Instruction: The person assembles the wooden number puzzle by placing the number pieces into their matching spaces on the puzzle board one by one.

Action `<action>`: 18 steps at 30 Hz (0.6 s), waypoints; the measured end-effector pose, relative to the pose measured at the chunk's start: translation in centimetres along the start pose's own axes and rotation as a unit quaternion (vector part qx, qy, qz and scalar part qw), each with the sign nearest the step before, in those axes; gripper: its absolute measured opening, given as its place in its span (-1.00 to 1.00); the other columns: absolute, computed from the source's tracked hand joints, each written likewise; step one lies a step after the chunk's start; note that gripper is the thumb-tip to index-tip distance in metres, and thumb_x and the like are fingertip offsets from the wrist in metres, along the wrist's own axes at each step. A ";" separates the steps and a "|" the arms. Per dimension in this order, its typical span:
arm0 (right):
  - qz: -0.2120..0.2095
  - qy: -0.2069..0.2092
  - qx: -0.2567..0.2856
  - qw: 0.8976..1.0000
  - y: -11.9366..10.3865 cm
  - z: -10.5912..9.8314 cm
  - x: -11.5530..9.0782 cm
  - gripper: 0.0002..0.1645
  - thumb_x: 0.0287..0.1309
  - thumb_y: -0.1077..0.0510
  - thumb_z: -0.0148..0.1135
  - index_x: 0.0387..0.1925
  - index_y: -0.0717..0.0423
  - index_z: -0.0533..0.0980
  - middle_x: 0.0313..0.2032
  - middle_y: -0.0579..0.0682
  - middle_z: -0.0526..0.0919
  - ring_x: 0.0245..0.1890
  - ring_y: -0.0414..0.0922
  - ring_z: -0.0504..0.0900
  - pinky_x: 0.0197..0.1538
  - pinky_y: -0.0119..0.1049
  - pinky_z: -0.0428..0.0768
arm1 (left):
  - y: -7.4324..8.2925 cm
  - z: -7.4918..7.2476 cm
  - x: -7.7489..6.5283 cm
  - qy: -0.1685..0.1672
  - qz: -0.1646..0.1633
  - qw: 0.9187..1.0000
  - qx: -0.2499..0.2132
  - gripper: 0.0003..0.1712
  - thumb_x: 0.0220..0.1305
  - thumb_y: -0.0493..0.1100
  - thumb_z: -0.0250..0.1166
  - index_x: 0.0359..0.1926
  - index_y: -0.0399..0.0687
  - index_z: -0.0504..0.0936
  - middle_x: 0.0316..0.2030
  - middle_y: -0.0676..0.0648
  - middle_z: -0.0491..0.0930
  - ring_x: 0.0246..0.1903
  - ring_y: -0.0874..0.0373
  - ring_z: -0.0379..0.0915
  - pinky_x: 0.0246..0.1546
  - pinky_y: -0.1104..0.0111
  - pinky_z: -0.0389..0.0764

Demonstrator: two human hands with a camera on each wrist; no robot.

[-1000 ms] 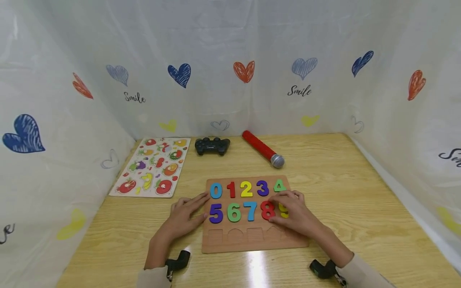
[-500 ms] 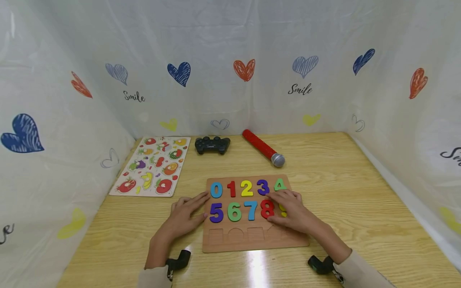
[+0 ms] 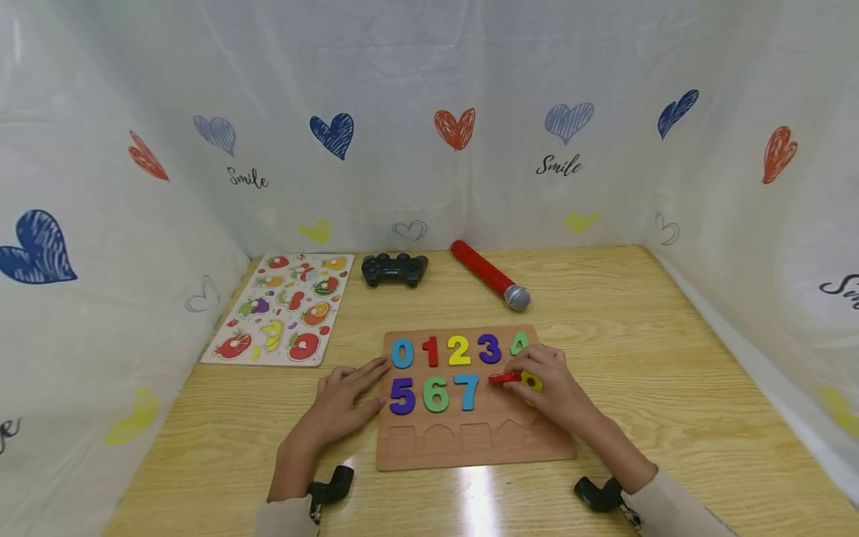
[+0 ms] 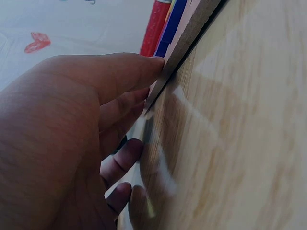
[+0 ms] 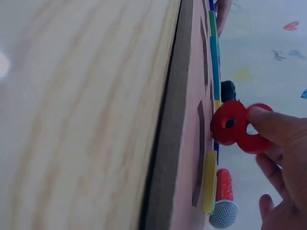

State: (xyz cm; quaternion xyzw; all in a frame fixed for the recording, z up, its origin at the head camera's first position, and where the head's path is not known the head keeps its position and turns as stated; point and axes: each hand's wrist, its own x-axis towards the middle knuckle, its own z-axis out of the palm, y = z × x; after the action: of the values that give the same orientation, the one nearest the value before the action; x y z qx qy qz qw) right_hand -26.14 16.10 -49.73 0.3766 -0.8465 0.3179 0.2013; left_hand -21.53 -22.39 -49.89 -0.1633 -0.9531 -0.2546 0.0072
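- Two hands at the board [image 3: 470,447], which lies flat on the table [image 3: 637,335], near its front edge.
- R hand [image 3: 553,391] pinches the red 8 [image 3: 503,379] btwn thumb and fingers; the 8 is lifted out of its slot and tipped on edge, seen edge-on from the head cam.
- R wrist cam: the 8 [image 5: 236,127] is clear of the board [image 5: 184,143], fingertip [image 5: 268,122] on its upper loop, held just above the surface.
- The 8's slot in the bottom row, btwn 7 [image 3: 466,391] and yellow 9 [image 3: 532,383], shows bare wood.
- The 9 is partly hidden under the R hand; can't tell if fingers touch it.
- L hand [image 3: 338,406] flat on the table, fingers straight, tips against the board's left edge beside the 0 [image 3: 402,353] and 5 [image 3: 401,396]; holds nothing.
- L wrist cam: fingers [image 4: 120,76] press the board's side edge [image 4: 189,36].
- Other pieces seated: 1 [image 3: 430,351], 2 [image 3: 459,350], 3 [image 3: 489,348], 4 [image 3: 519,344], 6 [image 3: 435,394].
- Four blank shape cutouts [image 3: 456,435] along the board's front row.
- Farther back, well apart: fruit puzzle [image 3: 285,307] at left, black gamepad [image 3: 394,269], red mic [image 3: 490,276].
- Heart-print curtain [image 3: 456,127] encloses the table on three sides.
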 end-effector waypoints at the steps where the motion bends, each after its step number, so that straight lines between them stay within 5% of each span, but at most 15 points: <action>1: -0.013 -0.003 -0.002 1.000 0.0 0.0 -0.1 -0.64 -0.22 0.28 0.65 -0.32 -0.01 0.67 -0.26 -0.18 0.58 -0.14 -0.12 0.52 0.00 0.02 0.21 | 0.0 0.0 0.0 -0.001 -0.002 1.000 0.000 -0.32 0.40 0.14 0.23 0.49 0.23 0.34 0.48 0.14 0.22 0.05 0.06 0.25 0.01 0.00 0.14; 4: -0.029 -0.029 0.002 0.999 0.1 0.1 -0.3 -0.59 -0.24 0.20 0.68 -0.28 -0.01 0.67 -0.22 -0.18 0.61 -0.05 -0.07 0.52 0.03 0.08 0.19 | 0.0 0.0 0.0 -0.003 -0.003 1.000 -0.003 -0.32 0.41 0.14 0.23 0.49 0.23 0.34 0.48 0.14 0.22 0.04 0.06 0.25 0.00 0.00 0.14; 10: 0.014 -0.100 0.023 0.995 -0.3 0.0 -0.7 -0.40 -0.15 -0.04 0.66 -0.01 -0.03 0.64 -0.02 -0.20 0.65 0.15 -0.03 0.45 0.08 0.11 0.13 | -0.1 0.1 0.0 -0.007 -0.006 1.000 -0.004 -0.31 0.40 0.13 0.23 0.49 0.23 0.33 0.48 0.14 0.21 0.04 0.06 0.25 0.01 0.00 0.14; 18: 0.055 -0.137 0.010 0.989 -0.4 -0.2 -0.9 -0.38 0.01 -0.04 0.57 0.13 -0.03 0.60 0.09 -0.19 0.62 0.23 -0.03 0.35 0.13 0.08 0.09 | -0.1 0.0 0.0 -0.006 -0.006 1.000 -0.001 -0.32 0.41 0.15 0.22 0.49 0.23 0.33 0.48 0.14 0.21 0.02 0.07 0.25 -0.01 0.01 0.14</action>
State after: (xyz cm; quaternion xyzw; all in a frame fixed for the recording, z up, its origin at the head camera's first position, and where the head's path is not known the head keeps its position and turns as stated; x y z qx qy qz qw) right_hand -25.27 16.51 -49.99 0.3717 -0.8822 0.2822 0.0624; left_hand -21.55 -22.48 -49.92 -0.1592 -0.9537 -0.2550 0.0000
